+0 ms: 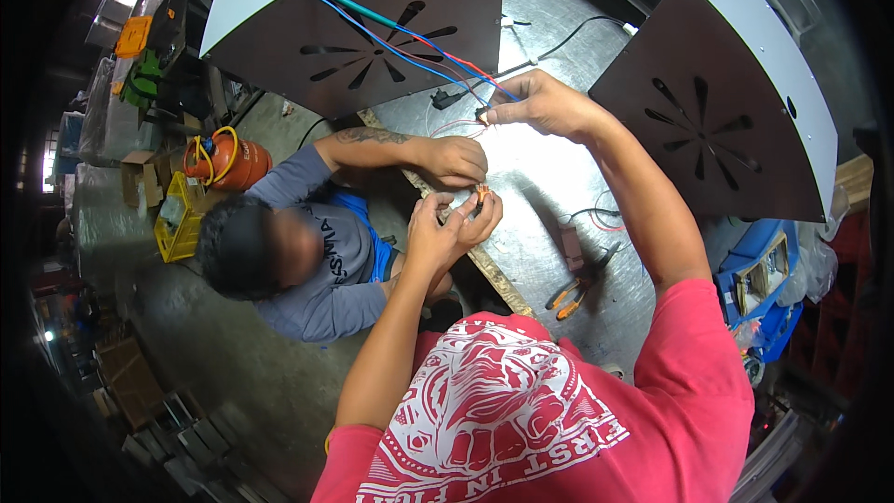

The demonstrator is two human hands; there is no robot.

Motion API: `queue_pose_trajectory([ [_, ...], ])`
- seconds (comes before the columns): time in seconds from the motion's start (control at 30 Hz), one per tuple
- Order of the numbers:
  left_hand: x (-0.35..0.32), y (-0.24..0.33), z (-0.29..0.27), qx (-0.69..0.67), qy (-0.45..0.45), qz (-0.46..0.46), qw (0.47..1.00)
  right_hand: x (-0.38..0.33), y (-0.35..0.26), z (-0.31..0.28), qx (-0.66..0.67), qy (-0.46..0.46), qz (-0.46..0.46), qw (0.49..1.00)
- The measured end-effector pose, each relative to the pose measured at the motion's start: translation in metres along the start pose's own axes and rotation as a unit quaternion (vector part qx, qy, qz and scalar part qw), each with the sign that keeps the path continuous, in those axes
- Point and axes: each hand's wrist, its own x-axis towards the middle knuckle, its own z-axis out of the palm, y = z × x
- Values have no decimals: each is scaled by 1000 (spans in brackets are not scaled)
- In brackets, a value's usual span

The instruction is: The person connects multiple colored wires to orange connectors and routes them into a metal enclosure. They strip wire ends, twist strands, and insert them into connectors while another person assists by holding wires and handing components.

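My left hand (pixel 456 226) is closed, with a small orange piece (pixel 481 194) pinched at its fingertips; its exact kind is too small to tell. Farther off and to the right, the fingers of my right hand (pixel 545 107) close on a bundle of red and blue wires (pixel 447 54). A small black piece (pixel 481 115) shows at those fingertips, beside thin red wires. The bundle runs from a green sleeve (pixel 345 5) at the top of a dark panel (pixel 372 47) with petal-shaped slots. Between my hands is a co-worker's hand (pixel 456 161), its fingers curled.
Orange-handled pliers (pixel 568 298) and a brown block (pixel 571 247) with wires lie on the metal table (pixel 521 261). A second slotted panel (pixel 698 130) stands to the right, near a blue bin (pixel 759 270). The co-worker (pixel 307 242) sits at left, near an orange gas cylinder (pixel 233 163).
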Motion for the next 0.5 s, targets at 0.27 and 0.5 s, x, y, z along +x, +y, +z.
queue_pose_trajectory([
  [0.27,25,-5,10,-12,-83,-28,996,14,20,11,72,-27,13,997],
  [0.5,33,-19,19,-61,-157,-88,982,16,23,14,96,-22,23,995],
])
